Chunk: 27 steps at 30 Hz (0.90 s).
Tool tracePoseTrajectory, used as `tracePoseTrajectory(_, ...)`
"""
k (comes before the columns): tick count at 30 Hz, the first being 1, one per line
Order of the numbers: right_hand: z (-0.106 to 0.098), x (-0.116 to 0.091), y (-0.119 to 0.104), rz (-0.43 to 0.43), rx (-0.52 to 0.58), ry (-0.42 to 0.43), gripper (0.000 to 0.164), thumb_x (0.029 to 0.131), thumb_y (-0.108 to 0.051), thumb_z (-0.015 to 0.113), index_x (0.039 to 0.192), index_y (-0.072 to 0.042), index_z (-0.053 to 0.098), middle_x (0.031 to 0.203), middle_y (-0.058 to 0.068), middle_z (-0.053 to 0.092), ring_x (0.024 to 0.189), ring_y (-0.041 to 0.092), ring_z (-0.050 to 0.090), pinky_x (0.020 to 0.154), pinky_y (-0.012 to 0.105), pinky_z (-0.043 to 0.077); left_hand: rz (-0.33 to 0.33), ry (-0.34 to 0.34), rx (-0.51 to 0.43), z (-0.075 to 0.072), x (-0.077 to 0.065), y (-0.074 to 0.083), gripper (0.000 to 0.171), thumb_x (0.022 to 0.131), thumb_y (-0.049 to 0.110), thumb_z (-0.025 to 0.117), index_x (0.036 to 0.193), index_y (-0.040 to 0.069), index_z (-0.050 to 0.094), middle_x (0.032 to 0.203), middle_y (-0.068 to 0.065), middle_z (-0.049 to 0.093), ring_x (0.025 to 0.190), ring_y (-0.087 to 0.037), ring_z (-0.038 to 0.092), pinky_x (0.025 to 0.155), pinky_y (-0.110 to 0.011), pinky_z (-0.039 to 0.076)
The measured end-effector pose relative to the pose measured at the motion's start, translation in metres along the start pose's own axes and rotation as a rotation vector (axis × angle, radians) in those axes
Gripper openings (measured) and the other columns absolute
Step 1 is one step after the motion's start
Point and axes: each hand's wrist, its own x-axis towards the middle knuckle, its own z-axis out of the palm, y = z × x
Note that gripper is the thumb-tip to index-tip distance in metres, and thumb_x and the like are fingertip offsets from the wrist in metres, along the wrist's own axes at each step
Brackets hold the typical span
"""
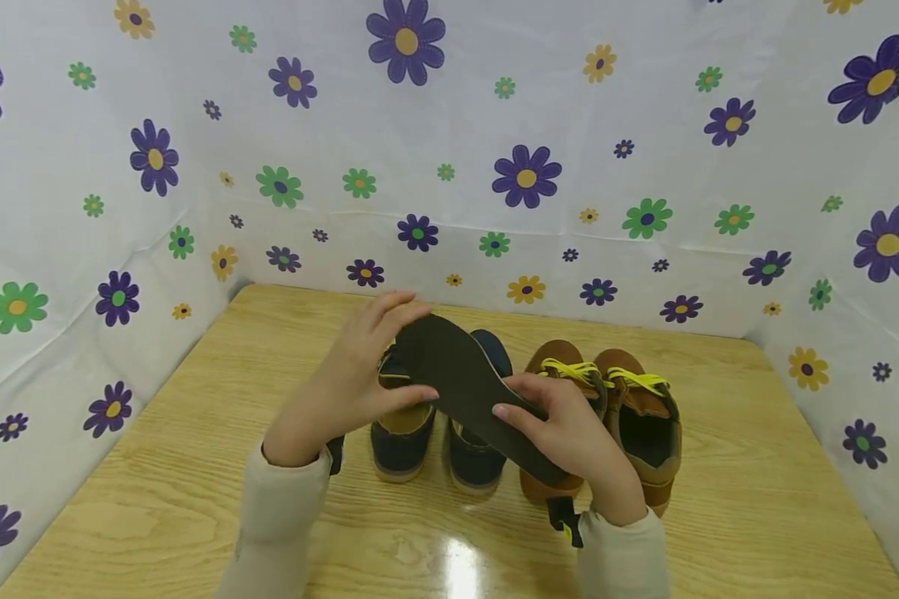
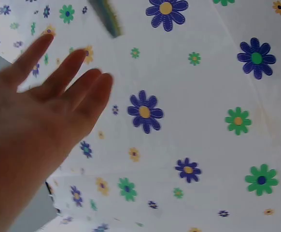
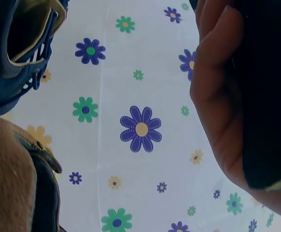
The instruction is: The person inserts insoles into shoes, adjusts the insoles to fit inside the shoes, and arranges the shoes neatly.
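A dark, flat shoe insole is held up slantwise above the shoes in the head view. My right hand pinches its lower right part, thumb on the face toward me. In the right wrist view the right hand is curled beside the dark insole. Around the insole's upper left end is my left hand, fingertips at the top edge and thumb tip at the lower edge. The left wrist view shows the left hand with fingers spread and nearly straight.
Behind the insole, a navy shoe and another navy shoe stand on the wooden table. A brown shoe with yellow laces and its mate stand to their right. Flowered cloth encloses the back and sides.
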Motion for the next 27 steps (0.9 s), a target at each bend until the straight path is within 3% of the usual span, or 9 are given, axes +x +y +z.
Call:
tracePoseTrajectory(5, -0.009, -0.004, 0.001, 0.002, -0.032, -0.052, 0.038, 0.095, -0.023, 0.062, 0.120, 0.005, 0.068, 0.110, 0.012, 0.069, 0.096, 0.023, 0.068, 0.080, 0.034, 0.054, -0.042, -0.286, 0.139, 0.010, 0.000, 0.019, 0.097, 0.071, 0.032, 0.086, 0.151, 0.008, 0.039, 0.160, -0.016, 0.023, 0.148, -0.042, 0.012, 0.112, -0.060, 0.018)
tracePoseTrajectory(9, -0.012, -0.005, 0.002, -0.012, -0.040, -0.072, 0.038, 0.096, -0.021, 0.061, 0.122, 0.007, 0.066, 0.112, 0.014, 0.069, 0.098, 0.025, 0.068, 0.081, 0.034, 0.053, -0.087, -0.394, 0.198, 0.020, 0.002, 0.027, 0.100, 0.072, 0.028, 0.085, 0.156, 0.012, 0.033, 0.163, -0.011, 0.017, 0.150, -0.037, 0.006, 0.116, -0.055, 0.009)
tracePoseTrajectory(17, -0.015, -0.005, 0.004, -0.031, -0.028, -0.114, 0.038, 0.095, -0.020, 0.061, 0.121, 0.006, 0.067, 0.109, 0.013, 0.070, 0.096, 0.023, 0.067, 0.079, 0.031, 0.053, -0.094, -0.440, 0.248, 0.030, 0.003, 0.032, 0.099, 0.073, 0.022, 0.085, 0.156, 0.014, 0.032, 0.163, -0.009, 0.020, 0.150, -0.034, 0.012, 0.115, -0.057, 0.008)
tracePoseTrajectory(23, -0.015, -0.006, 0.006, -0.050, -0.080, -0.114, 0.037, 0.096, -0.021, 0.061, 0.122, 0.004, 0.067, 0.108, 0.010, 0.070, 0.095, 0.021, 0.066, 0.080, 0.033, 0.053, -0.062, -0.418, 0.252, 0.033, 0.002, 0.030, 0.092, 0.074, 0.022, 0.085, 0.152, 0.012, 0.039, 0.157, -0.011, 0.032, 0.147, -0.034, 0.023, 0.115, -0.058, 0.010)
tracePoseTrajectory(27, -0.012, -0.007, 0.007, -0.061, -0.142, -0.072, 0.036, 0.094, -0.022, 0.063, 0.121, 0.002, 0.068, 0.109, 0.008, 0.070, 0.096, 0.021, 0.066, 0.083, 0.036, 0.053, -0.042, -0.396, 0.261, 0.034, 0.001, 0.028, 0.090, 0.070, 0.024, 0.087, 0.148, 0.010, 0.044, 0.151, -0.013, 0.040, 0.143, -0.035, 0.030, 0.116, -0.055, 0.011)
